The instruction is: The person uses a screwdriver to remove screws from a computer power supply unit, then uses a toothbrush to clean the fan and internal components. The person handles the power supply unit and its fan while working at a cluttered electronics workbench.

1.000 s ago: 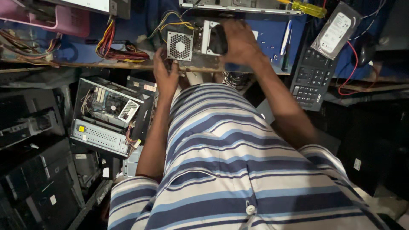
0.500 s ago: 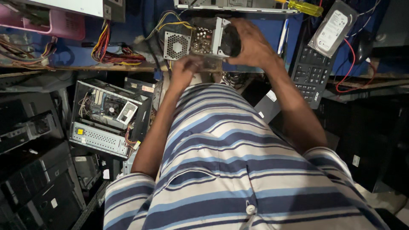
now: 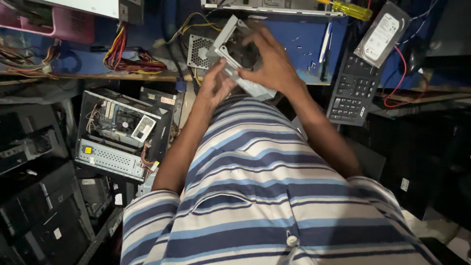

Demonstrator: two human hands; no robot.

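Above the bench edge: grey metal power supply unit [image 3: 230, 54], tilted, held up between both hands
Left hand [image 3: 214, 86]: fingers curled on the unit's lower left side
Right hand [image 3: 272, 64]: clasped over the unit's right side, hiding much of it
Bench [image 3: 304, 44]: blue top; black keyboard [image 3: 351, 91] hanging over its edge to the right
Farther right: hard drive [image 3: 382, 34], yellow-handled screwdriver [image 3: 351, 9]
Left: bundle of coloured wires [image 3: 130, 59]
Below left: open computer case [image 3: 117, 135] on the floor
Foreground: striped shirt [image 3: 274, 196] blocks the view beneath the hands
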